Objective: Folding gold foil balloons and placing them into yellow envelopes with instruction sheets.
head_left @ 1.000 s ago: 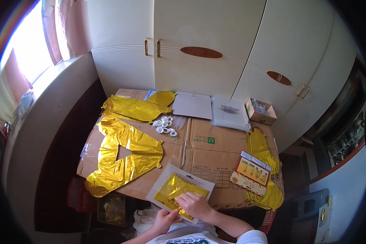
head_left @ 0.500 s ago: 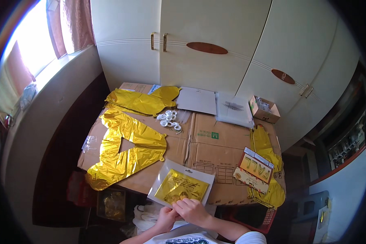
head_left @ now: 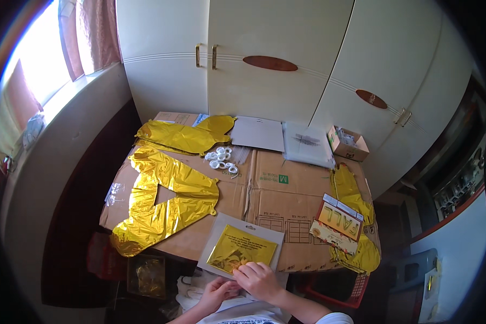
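A clear plastic bag (head_left: 272, 233) with a white hanging tab and a folded gold foil balloon (head_left: 237, 245) inside lies over the table's near edge. My right hand (head_left: 258, 281) is closed on the bag's lower edge, fingers bent over it. Just left of it, my left hand (head_left: 218, 294) is loosely curled below the bag's lower left part, thumb apart from the fingers, and I see nothing in it. A large flat gold foil letter balloon (head_left: 151, 200) is spread out left of the bag.
Cardboard (head_left: 275, 200) covers the table. Several white ribbon rolls (head_left: 221, 159), more gold foil balloons (head_left: 183, 135), a grey-white sheet (head_left: 258, 134), clear bags (head_left: 308, 146) and a small box (head_left: 348, 144) stand along the back. A printed card (head_left: 337, 224) rests on gold foil (head_left: 356, 189) at right.
My left hand has drawn away from my right hand, down and left. The foil inside the bag looks flatter, with its printed text now more plainly in view. My right hand stays at the bag's lower edge.
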### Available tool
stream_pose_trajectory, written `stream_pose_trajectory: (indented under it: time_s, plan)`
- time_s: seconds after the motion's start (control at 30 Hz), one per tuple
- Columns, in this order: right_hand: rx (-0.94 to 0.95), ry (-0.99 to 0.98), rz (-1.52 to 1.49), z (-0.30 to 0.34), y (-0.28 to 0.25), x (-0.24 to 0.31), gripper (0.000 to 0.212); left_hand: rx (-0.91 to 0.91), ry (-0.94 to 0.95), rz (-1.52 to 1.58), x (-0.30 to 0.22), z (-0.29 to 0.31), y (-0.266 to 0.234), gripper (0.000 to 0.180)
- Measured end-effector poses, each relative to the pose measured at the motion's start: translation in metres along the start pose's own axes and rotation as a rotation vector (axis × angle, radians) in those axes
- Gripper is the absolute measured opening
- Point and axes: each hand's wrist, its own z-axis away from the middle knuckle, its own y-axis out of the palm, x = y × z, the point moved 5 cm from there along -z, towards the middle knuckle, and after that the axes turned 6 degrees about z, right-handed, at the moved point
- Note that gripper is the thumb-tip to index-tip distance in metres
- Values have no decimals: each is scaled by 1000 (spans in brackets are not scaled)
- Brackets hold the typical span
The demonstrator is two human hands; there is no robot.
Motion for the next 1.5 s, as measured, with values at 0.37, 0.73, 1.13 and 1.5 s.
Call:
stream_pose_trajectory:
  time_s: [0.37, 0.73, 1.13, 1.5]
  plan:
    - [-13, 103, 37, 4, 5, -12, 39, 84, 31, -208, -6, -17, 8, 24]
    - [7, 257, 59, 14, 10, -45, 47, 44, -33, -236, -14, -25, 16, 26]
    - [25, 175, 13, 38, -1, -68, 30, 399, 1118, -1740, -59, 5, 88, 36]
    - [13, 122, 128, 32, -13, -61, 29, 377, 1103, -1821, -61, -7, 92, 38]
